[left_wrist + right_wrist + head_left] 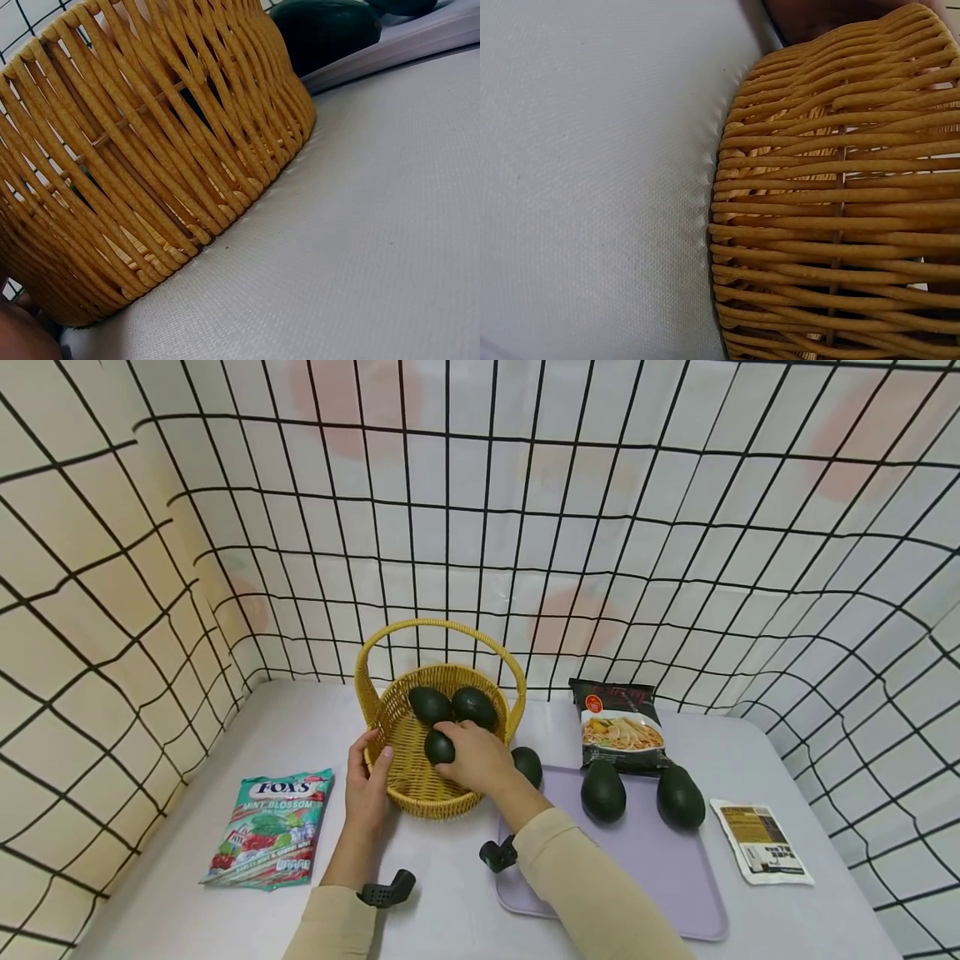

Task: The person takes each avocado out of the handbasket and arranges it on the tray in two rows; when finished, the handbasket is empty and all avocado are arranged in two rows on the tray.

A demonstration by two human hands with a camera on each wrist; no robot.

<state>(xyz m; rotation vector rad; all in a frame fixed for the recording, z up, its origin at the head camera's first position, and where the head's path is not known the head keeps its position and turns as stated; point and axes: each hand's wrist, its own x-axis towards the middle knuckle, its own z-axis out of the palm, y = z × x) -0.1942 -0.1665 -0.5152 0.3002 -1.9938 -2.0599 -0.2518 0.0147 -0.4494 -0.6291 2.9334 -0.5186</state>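
Note:
A yellow woven basket (435,810) with a tall arched handle stands at the middle of the table. My left hand (366,797) grips its left rim, thumb on the inner side and fingers outside. Reaching over the front right rim, my right hand (476,760) holds a dark green avocado (438,748) low in the basket. Two more avocados lie at the back inside, one on the left (430,703) and one on the right (475,703). Both wrist views are mostly filled by the basket's woven wall (157,142), and the held avocado is hidden there.
A lilac tray (637,877) lies to the right, with avocados (603,793) on it and one avocado (528,766) near its back left corner. Behind it is a black noodle packet (622,727). A white-and-brown pouch (761,842) is far right, a candy bag (270,831) left. Black grid panels (465,527) enclose the table.

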